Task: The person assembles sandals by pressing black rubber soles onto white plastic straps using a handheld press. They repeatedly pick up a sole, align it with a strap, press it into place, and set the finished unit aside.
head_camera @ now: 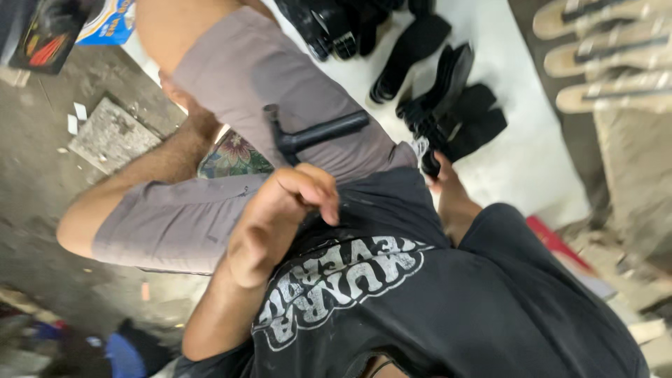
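I look down at my own lap: black printed T-shirt (420,308) and grey shorts (231,77), legs folded. My left hand (280,220) is curled at my belly, its fingertips pinching a fold of the T-shirt. My right hand (448,192) reaches past my right side, mostly hidden by my body. Its fingers touch a black strap piece (428,162) at the edge of a pile, and its grip is not visible. A black hammer (315,134) lies across my thigh, with neither hand on it.
Black shoe soles and straps (455,98) lie piled on a white sheet (539,154). Tan sandal soles (609,56) lie in a row at the upper right. A floral cushion (234,157) is under my leg, a stone slab (112,133) on the concrete floor, boxes (49,31) top left.
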